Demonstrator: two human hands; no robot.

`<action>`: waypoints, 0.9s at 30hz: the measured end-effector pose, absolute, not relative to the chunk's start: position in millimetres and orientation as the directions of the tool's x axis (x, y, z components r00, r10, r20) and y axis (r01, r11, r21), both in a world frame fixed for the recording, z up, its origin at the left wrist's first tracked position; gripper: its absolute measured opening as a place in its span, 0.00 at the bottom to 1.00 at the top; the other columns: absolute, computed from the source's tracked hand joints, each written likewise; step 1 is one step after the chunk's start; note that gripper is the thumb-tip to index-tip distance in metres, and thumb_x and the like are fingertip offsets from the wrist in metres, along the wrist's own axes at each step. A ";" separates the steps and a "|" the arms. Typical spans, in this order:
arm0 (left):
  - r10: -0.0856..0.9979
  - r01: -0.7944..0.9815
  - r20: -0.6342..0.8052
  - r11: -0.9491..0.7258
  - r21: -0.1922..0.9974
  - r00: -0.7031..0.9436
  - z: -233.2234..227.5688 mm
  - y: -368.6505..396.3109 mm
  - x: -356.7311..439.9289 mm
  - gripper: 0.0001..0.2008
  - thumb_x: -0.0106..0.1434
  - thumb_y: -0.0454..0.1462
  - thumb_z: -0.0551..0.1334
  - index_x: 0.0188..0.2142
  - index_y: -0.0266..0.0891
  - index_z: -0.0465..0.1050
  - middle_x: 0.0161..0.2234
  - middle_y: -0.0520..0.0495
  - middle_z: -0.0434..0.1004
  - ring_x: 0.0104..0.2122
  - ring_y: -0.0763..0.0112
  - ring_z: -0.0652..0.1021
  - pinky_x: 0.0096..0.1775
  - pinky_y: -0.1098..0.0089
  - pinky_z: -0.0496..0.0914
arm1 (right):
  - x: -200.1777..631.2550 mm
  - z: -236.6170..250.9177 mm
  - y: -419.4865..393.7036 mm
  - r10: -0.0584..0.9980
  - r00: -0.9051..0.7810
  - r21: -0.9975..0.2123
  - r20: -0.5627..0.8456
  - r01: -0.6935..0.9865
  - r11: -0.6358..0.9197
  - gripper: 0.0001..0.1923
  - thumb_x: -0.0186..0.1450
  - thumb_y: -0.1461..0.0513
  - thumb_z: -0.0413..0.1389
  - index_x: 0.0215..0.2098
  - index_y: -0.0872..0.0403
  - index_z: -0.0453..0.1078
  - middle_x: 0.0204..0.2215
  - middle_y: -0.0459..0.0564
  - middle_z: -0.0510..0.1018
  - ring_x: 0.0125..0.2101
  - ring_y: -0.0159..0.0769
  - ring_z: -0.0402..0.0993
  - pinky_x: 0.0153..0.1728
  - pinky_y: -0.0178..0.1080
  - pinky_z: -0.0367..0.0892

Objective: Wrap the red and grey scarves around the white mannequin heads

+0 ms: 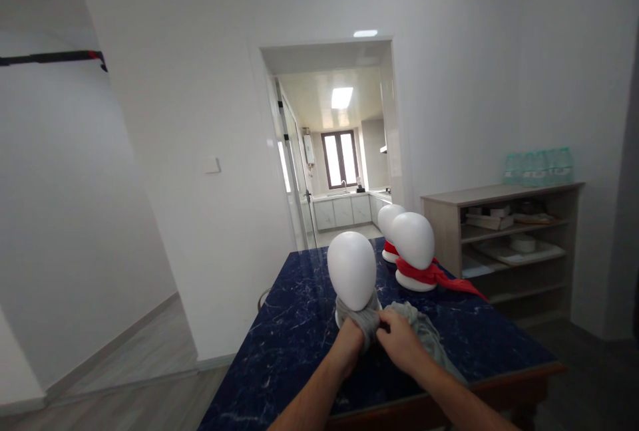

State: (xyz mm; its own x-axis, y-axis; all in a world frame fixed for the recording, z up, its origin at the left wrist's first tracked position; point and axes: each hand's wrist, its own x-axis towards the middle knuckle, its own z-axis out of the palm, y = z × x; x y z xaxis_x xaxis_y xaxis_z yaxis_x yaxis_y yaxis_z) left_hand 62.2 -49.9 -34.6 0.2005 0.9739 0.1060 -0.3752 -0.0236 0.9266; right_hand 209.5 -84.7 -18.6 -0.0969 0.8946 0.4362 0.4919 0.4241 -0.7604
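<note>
A white mannequin head stands upright on the blue marbled table in front of me. A grey scarf is wrapped around its neck, and a loose length of it trails over the table to the right. My left hand is at the front of the neck, its fingers tucked under the scarf and hidden. Close beside it, my right hand pinches the scarf with bent fingers at the right side of the neck.
Two more white mannequin heads, a nearer one and one behind it, wear red scarves at the back right. A wooden shelf with several bottles on top stands beyond the table. A doorway opens behind.
</note>
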 end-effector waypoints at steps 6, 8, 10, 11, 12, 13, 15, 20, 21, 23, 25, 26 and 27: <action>0.934 -0.292 0.306 -0.244 0.925 0.187 -26.2 -59.0 65.5 0.11 0.60 0.41 0.72 0.42 0.41 0.83 0.49 0.41 0.85 0.58 0.51 0.77 0.67 0.57 0.65 | 205.3 -18.2 -89.4 0.914 -0.209 -0.899 0.347 0.203 0.388 0.20 0.59 0.58 0.62 0.49 0.50 0.80 0.45 0.49 0.86 0.46 0.47 0.78 0.48 0.41 0.70; 0.937 -0.253 0.324 -0.283 0.925 0.134 -20.6 -59.6 70.0 0.11 0.59 0.40 0.72 0.41 0.42 0.83 0.47 0.41 0.85 0.58 0.51 0.77 0.67 0.58 0.64 | 202.5 -19.4 -88.1 0.926 -0.155 -0.889 0.345 0.263 0.375 0.20 0.58 0.52 0.67 0.46 0.51 0.81 0.42 0.50 0.86 0.43 0.46 0.78 0.44 0.40 0.70; 0.945 -0.205 0.314 -0.291 0.934 0.089 -18.1 -58.7 73.3 0.10 0.58 0.39 0.73 0.40 0.42 0.84 0.46 0.42 0.86 0.56 0.51 0.78 0.65 0.58 0.66 | 199.9 -22.0 -81.8 0.940 -0.092 -0.887 0.328 0.314 0.340 0.18 0.58 0.49 0.67 0.40 0.52 0.81 0.36 0.50 0.85 0.38 0.44 0.78 0.39 0.39 0.68; 0.949 -0.163 0.301 -0.284 0.945 0.089 -18.2 -58.0 73.9 0.09 0.57 0.38 0.73 0.39 0.42 0.84 0.45 0.41 0.86 0.54 0.51 0.79 0.63 0.58 0.67 | 199.1 -23.5 -77.1 0.948 -0.068 -0.890 0.312 0.328 0.317 0.16 0.59 0.49 0.66 0.37 0.53 0.80 0.34 0.49 0.85 0.36 0.43 0.77 0.37 0.39 0.67; 0.957 -0.105 0.276 -0.267 0.958 0.092 -19.0 -57.2 73.6 0.08 0.57 0.37 0.72 0.38 0.41 0.84 0.43 0.41 0.87 0.51 0.50 0.80 0.61 0.57 0.69 | 198.8 -24.9 -71.8 0.953 -0.041 -0.891 0.299 0.346 0.294 0.14 0.61 0.51 0.64 0.34 0.53 0.80 0.32 0.48 0.84 0.34 0.42 0.77 0.36 0.38 0.65; 0.966 -0.037 0.242 -0.239 0.970 0.092 -20.2 -56.4 72.7 0.07 0.55 0.36 0.72 0.36 0.40 0.84 0.40 0.40 0.87 0.49 0.48 0.81 0.58 0.56 0.71 | 199.0 -26.1 -66.6 0.956 -0.012 -0.881 0.294 0.384 0.276 0.12 0.62 0.53 0.62 0.32 0.53 0.79 0.30 0.48 0.83 0.33 0.40 0.76 0.35 0.38 0.64; 0.983 0.074 0.177 -0.180 0.981 0.056 -23.3 -54.8 69.4 0.06 0.52 0.34 0.73 0.32 0.38 0.83 0.35 0.39 0.87 0.44 0.45 0.82 0.54 0.54 0.73 | 201.0 -27.4 -58.1 0.951 0.043 -0.833 0.305 0.496 0.245 0.08 0.61 0.57 0.60 0.28 0.53 0.76 0.27 0.47 0.82 0.32 0.39 0.75 0.34 0.37 0.61; 0.991 0.015 0.135 -0.135 0.991 0.008 -29.9 -52.4 60.8 0.15 0.50 0.33 0.74 0.40 0.36 0.83 0.37 0.40 0.87 0.43 0.48 0.84 0.50 0.57 0.75 | 212.1 -23.5 -57.5 0.922 0.064 -0.661 0.382 0.716 0.224 0.05 0.58 0.66 0.58 0.32 0.53 0.75 0.31 0.50 0.82 0.35 0.41 0.76 0.37 0.39 0.58; 0.993 -0.050 0.116 -0.116 0.992 0.004 -30.6 -52.7 60.1 0.18 0.50 0.33 0.74 0.42 0.36 0.82 0.38 0.39 0.87 0.42 0.49 0.84 0.49 0.58 0.76 | 214.7 -22.2 -59.3 0.910 0.043 -0.598 0.411 0.767 0.234 0.07 0.59 0.67 0.58 0.35 0.52 0.75 0.32 0.51 0.83 0.36 0.41 0.77 0.38 0.39 0.58; 0.999 -0.216 0.051 -0.049 0.975 0.004 -30.7 -54.8 59.7 0.21 0.49 0.33 0.74 0.44 0.35 0.81 0.40 0.39 0.87 0.41 0.51 0.85 0.49 0.58 0.76 | 219.9 -20.1 -61.1 0.882 -0.010 -0.458 0.471 0.852 0.254 0.10 0.61 0.69 0.56 0.39 0.52 0.75 0.35 0.52 0.84 0.38 0.42 0.78 0.41 0.40 0.59; 1.000 -0.376 -0.017 0.025 0.926 0.025 -28.6 -58.7 59.9 0.22 0.50 0.33 0.72 0.47 0.36 0.80 0.42 0.39 0.87 0.42 0.54 0.85 0.49 0.59 0.77 | 224.8 -18.6 -59.2 0.852 -0.059 -0.344 0.520 0.898 0.273 0.11 0.65 0.70 0.54 0.43 0.52 0.73 0.38 0.53 0.83 0.40 0.43 0.78 0.45 0.40 0.60; 0.998 -0.435 -0.050 0.062 0.899 0.039 -26.7 -61.1 59.9 0.22 0.51 0.33 0.71 0.48 0.37 0.80 0.43 0.40 0.87 0.43 0.54 0.85 0.49 0.60 0.77 | 227.2 -17.8 -57.3 0.837 -0.086 -0.290 0.540 0.914 0.282 0.12 0.67 0.71 0.53 0.45 0.53 0.73 0.38 0.54 0.83 0.41 0.43 0.78 0.46 0.41 0.60; 0.995 -0.475 -0.086 0.103 0.874 0.057 -24.5 -63.5 59.7 0.22 0.52 0.33 0.70 0.49 0.38 0.80 0.43 0.41 0.87 0.44 0.55 0.85 0.49 0.60 0.77 | 229.4 -16.8 -55.4 0.824 -0.116 -0.239 0.555 0.926 0.292 0.13 0.69 0.71 0.51 0.47 0.53 0.72 0.39 0.54 0.82 0.42 0.43 0.78 0.47 0.41 0.61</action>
State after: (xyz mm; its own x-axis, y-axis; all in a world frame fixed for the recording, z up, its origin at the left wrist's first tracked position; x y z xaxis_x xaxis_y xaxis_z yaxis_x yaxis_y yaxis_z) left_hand 59.7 -63.5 -24.5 0.0572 0.9947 -0.0857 -0.4749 0.1026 0.8740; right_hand 229.4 -55.4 -16.8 -0.1164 0.8237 0.5550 0.9259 0.2922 -0.2395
